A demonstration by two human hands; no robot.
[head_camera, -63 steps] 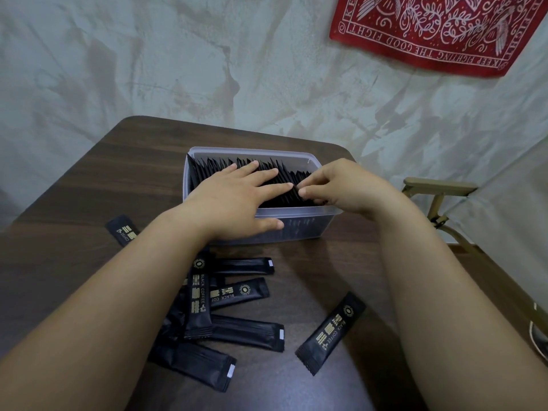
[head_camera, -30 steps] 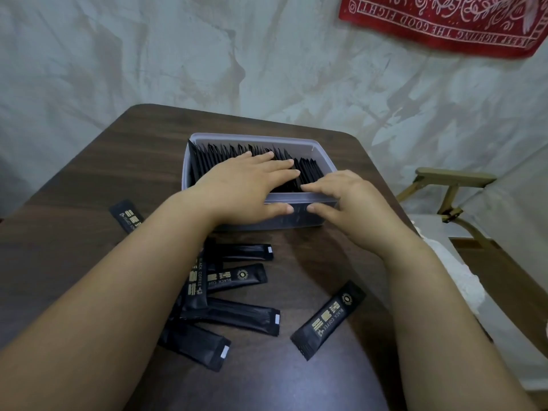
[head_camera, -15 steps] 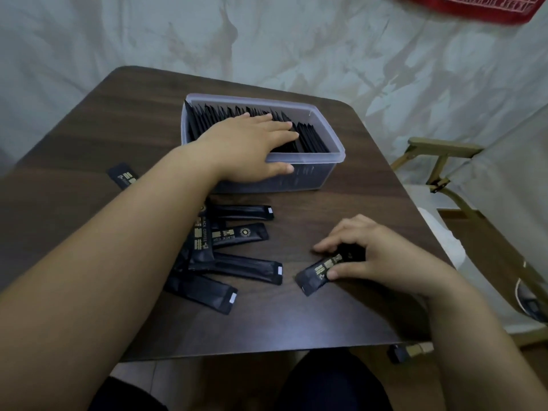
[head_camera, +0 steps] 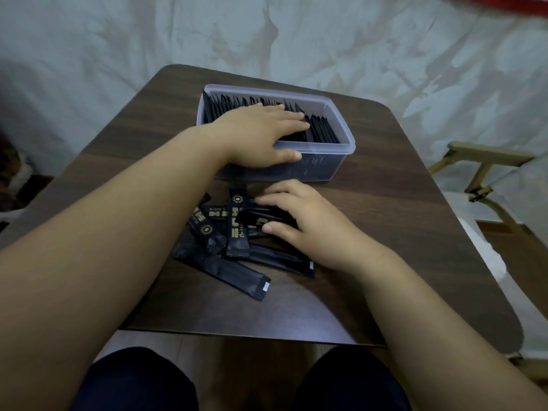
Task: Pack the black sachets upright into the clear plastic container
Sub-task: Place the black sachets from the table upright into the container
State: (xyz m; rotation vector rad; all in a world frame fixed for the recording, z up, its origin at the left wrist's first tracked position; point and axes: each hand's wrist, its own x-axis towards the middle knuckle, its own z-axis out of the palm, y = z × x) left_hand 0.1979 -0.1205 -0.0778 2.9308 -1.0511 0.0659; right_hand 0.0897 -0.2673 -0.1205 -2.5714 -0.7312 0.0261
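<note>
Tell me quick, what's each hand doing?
Left hand: open, flat on the upright black sachets in the clear plastic container.
Right hand: closed, gripping one loose black sachet.

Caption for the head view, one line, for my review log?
Left hand flat on packed sachets in the clear container; right hand grips a loose sachet at the pile on the table.

A: Bright or dim?
B: Dim, flat light; soft shadows lie on the table (head_camera: pixel 394 209).
A: Sharp?
B: Soft. The red cloth (head_camera: pixel 522 2) far right smears, edges bow, gold print on the loose sachets (head_camera: pixel 237 238) barely reads.
</note>
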